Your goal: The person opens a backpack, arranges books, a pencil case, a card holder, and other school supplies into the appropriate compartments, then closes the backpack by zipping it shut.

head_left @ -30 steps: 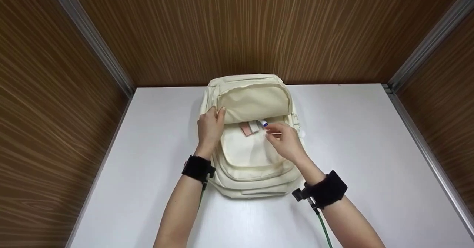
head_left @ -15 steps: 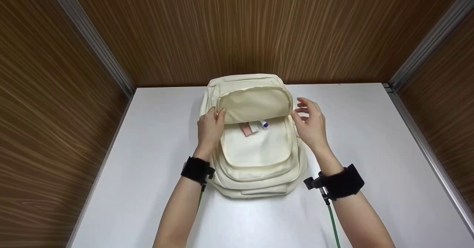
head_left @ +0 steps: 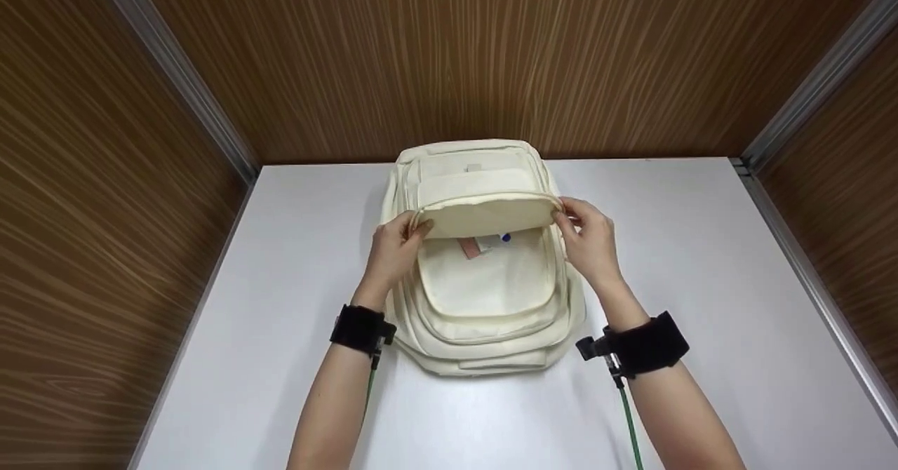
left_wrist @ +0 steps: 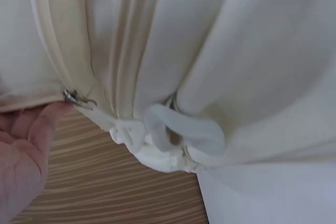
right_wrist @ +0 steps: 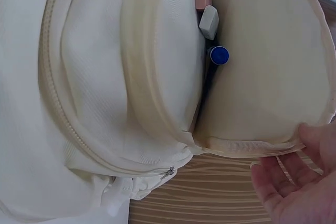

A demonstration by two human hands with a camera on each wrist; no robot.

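A cream backpack lies flat on the white table, its front pocket unzipped. My left hand pinches the left edge of the pocket flap and my right hand pinches its right edge; the flap is half lowered. Inside the pocket I see a pink item, a white eraser-like piece and a blue-capped pen. The left wrist view shows a zipper pull by my fingertips and white cord loops.
Wood-grain walls with metal corner strips enclose the table on three sides. Bare white tabletop lies left and right of the backpack. Black wrist straps with green cables sit on both forearms.
My right hand left the pocket opening, swung to the bag's right side and took hold of the flap edge. Both hands have since brought the flap down over the pocket.
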